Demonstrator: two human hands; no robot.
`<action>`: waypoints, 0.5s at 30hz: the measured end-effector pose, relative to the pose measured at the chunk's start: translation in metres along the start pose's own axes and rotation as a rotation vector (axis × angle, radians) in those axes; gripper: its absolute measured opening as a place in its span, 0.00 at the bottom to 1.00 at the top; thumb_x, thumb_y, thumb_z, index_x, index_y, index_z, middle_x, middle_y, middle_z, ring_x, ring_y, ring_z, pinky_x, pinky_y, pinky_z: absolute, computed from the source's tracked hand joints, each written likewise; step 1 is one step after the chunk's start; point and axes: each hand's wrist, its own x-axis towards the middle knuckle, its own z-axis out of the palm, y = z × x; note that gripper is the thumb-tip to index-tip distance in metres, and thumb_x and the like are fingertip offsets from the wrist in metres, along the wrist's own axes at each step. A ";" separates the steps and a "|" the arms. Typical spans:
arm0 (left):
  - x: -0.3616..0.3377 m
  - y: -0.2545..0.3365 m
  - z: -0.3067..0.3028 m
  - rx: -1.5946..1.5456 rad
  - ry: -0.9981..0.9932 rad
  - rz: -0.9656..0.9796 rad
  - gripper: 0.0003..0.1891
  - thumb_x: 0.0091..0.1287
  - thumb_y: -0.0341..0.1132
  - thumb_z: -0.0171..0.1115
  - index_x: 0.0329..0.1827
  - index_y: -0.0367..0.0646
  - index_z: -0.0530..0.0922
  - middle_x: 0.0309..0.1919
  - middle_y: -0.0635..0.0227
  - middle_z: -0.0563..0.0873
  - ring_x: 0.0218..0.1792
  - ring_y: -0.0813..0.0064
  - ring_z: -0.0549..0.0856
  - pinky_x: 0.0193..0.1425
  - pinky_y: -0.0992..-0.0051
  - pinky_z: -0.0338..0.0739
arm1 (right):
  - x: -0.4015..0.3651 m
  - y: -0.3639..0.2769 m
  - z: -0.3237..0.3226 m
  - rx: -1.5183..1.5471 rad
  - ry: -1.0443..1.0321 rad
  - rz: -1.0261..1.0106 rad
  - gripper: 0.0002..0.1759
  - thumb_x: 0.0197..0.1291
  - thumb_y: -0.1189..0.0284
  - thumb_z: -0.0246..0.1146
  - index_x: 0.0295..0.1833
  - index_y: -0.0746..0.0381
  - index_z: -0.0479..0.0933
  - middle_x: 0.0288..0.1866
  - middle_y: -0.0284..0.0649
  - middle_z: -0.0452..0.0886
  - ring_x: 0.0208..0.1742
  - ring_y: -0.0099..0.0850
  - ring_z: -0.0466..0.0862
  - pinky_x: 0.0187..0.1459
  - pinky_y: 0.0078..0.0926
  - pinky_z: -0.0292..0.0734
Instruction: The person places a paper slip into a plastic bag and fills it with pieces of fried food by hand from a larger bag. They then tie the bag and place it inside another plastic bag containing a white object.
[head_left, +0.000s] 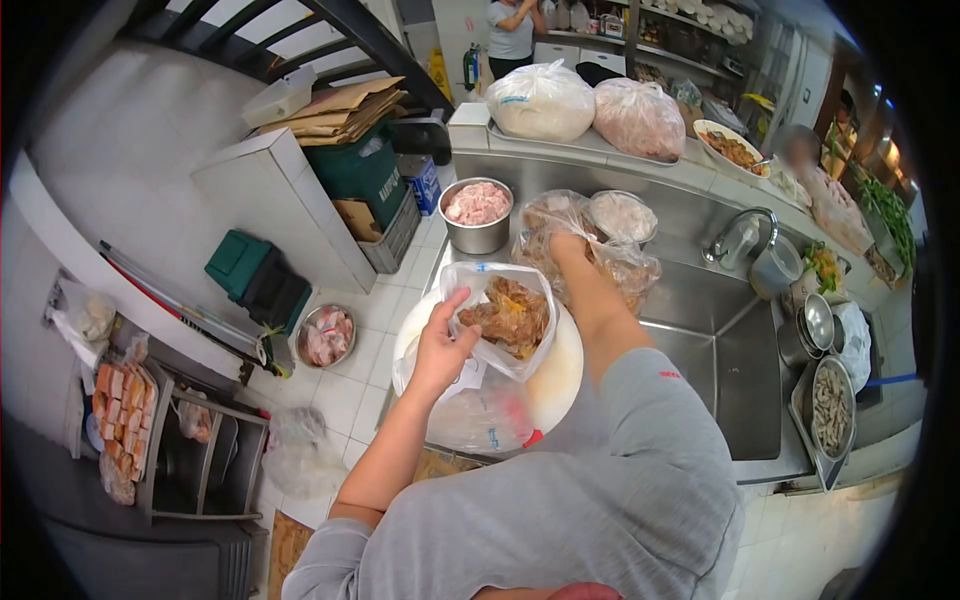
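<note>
My left hand (440,350) is at the left rim of a clear plastic bag (545,285), its thumb and fingers around the edge and holding it. Pieces of brown, sauce-coated meat (508,316) lie inside this bag. The bag rests on a round white board (560,385), with more flattened clear plastic (470,420) on the near side. My right hand (568,246) reaches down into a larger bag of brown meat (630,280) behind the board. Its fingers are hidden among the plastic and meat, so I cannot see what they grip.
A steel pot of pale pink meat (476,205) stands behind the board, left of the larger bag. To the right are a steel sink (690,350) and faucet (740,230). Full bags (542,100) sit on the ledge. A bowl of meat (327,336) is on the floor.
</note>
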 end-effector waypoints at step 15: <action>0.018 -0.008 -0.004 0.148 0.067 0.100 0.27 0.61 0.25 0.61 0.65 0.40 0.69 0.36 0.69 0.82 0.24 0.87 0.75 0.26 0.84 0.72 | -0.108 -0.006 -0.149 0.131 -0.152 0.043 0.34 0.41 0.50 0.65 0.47 0.67 0.80 0.49 0.54 0.81 0.52 0.46 0.82 0.55 0.36 0.74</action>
